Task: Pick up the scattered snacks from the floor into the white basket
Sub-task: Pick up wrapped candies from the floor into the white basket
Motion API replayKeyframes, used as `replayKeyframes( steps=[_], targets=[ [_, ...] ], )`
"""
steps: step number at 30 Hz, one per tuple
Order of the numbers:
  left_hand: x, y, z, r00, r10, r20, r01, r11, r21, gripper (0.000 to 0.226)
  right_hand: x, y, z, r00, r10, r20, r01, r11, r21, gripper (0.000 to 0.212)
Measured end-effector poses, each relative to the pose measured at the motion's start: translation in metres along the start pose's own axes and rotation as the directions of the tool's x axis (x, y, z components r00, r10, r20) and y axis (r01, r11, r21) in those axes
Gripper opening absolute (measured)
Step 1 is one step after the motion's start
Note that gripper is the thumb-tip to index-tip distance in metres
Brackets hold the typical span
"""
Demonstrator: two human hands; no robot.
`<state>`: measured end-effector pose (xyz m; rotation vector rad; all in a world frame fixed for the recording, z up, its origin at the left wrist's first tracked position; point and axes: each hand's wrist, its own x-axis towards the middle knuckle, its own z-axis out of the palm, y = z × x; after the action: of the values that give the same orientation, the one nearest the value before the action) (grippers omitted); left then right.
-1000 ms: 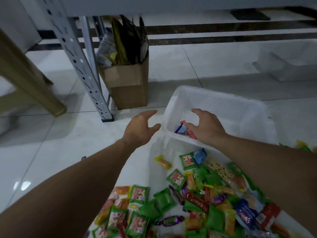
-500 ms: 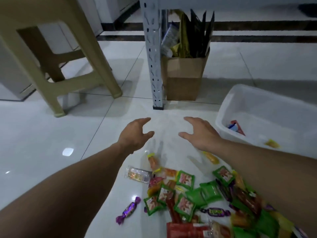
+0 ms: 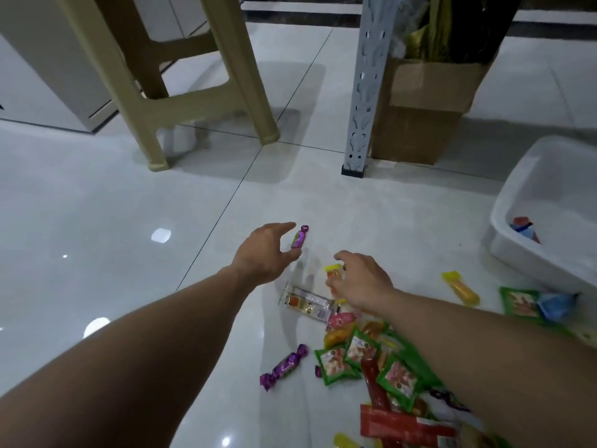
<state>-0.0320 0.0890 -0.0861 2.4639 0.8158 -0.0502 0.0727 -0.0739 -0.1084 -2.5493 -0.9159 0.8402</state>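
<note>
The white basket (image 3: 507, 253) stands at the right edge with a few snacks (image 3: 523, 227) inside. A heap of green, red and orange snack packets (image 3: 381, 367) lies on the floor at lower right. My left hand (image 3: 263, 252) reaches forward, its thumb and forefinger spread on either side of a purple candy (image 3: 300, 237) on the tiles. My right hand (image 3: 360, 281) curls its fingers round an orange-yellow jelly stick (image 3: 333, 272). A clear packet (image 3: 305, 302) lies just below both hands, and another purple candy (image 3: 284, 367) lies nearer me.
A beige plastic stool (image 3: 200, 101) stands at the back left. A grey perforated shelf post (image 3: 361, 92) and a cardboard box (image 3: 420, 114) of bags stand behind the hands. A yellow stick (image 3: 460, 287) and a green packet (image 3: 520, 300) lie near the basket.
My right hand left the basket and came down to the jelly stick on the floor. My left hand moved forward to the purple candy. The view swung left, putting the basket at the right edge.
</note>
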Motion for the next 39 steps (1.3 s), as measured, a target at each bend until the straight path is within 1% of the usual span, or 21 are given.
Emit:
replayKeyframes(
  steps=[5,6,9,10,12,15,18,22,25,27,30,34,36,39],
  targets=[
    [0.008,-0.007,0.009,1.000,-0.015,0.018,0.016,1.000,-0.013,0.061,0.012,-0.001,0.017,0.998,0.036,-0.054,-0.038,0.999,-0.025,0.039],
    [0.011,-0.008,0.011,0.999,-0.023,0.022,0.023,1.000,-0.013,0.061,0.015,-0.001,0.019,0.996,0.056,-0.073,-0.055,0.998,0.008,0.039],
    [0.021,-0.011,0.018,0.998,-0.064,0.024,0.064,0.998,-0.003,0.059,0.022,0.000,0.018,0.980,0.123,-0.154,-0.094,0.979,0.179,0.047],
    [0.025,-0.012,0.021,0.997,-0.076,0.024,0.076,0.997,-0.003,0.059,0.025,0.001,0.016,0.976,0.135,-0.173,-0.097,0.972,0.212,0.045],
    [0.033,-0.012,0.027,0.995,-0.100,0.028,0.100,0.995,-0.016,0.058,0.028,0.004,0.015,0.979,0.116,-0.168,-0.080,0.976,0.204,0.043],
    [0.045,-0.011,0.037,0.989,-0.144,0.025,0.145,0.988,-0.046,0.057,0.030,0.009,0.021,0.988,0.072,-0.136,-0.051,0.987,0.155,0.052],
    [0.054,-0.010,0.050,0.984,-0.174,0.030,0.175,0.983,-0.059,0.056,0.032,0.012,0.026,0.983,0.082,-0.167,-0.055,0.986,0.161,0.053],
    [0.059,-0.008,0.063,0.986,-0.164,-0.023,0.163,0.986,-0.043,0.043,0.037,0.014,0.024,0.972,0.122,-0.203,-0.081,0.976,0.202,0.053],
    [0.062,-0.008,0.066,0.986,-0.156,-0.054,0.153,0.987,-0.049,0.034,0.040,0.020,0.025,0.967,0.125,-0.220,-0.072,0.969,0.234,0.043],
    [0.064,-0.009,0.067,0.989,-0.134,-0.056,0.130,0.989,-0.068,0.031,0.040,0.024,0.025,0.964,0.135,-0.230,-0.069,0.959,0.275,0.041],
    [0.063,-0.006,0.066,0.994,-0.099,-0.041,0.095,0.992,-0.079,0.030,0.039,0.030,0.021,0.954,0.148,-0.262,-0.051,0.937,0.345,0.039],
    [0.056,0.009,0.061,0.997,-0.066,-0.040,0.062,0.993,-0.105,0.032,0.033,0.039,0.002,0.930,0.166,-0.327,-0.024,0.917,0.397,0.032],
    [0.054,0.022,0.058,0.998,-0.039,-0.047,0.034,0.995,-0.096,0.031,0.028,0.044,-0.011,0.917,0.181,-0.356,-0.012,0.903,0.429,0.030],
    [0.054,0.051,0.053,0.998,0.020,-0.064,-0.026,0.996,-0.087,0.034,0.016,0.053,-0.036,0.898,0.207,-0.387,0.006,0.876,0.482,0.032]
  ],
)
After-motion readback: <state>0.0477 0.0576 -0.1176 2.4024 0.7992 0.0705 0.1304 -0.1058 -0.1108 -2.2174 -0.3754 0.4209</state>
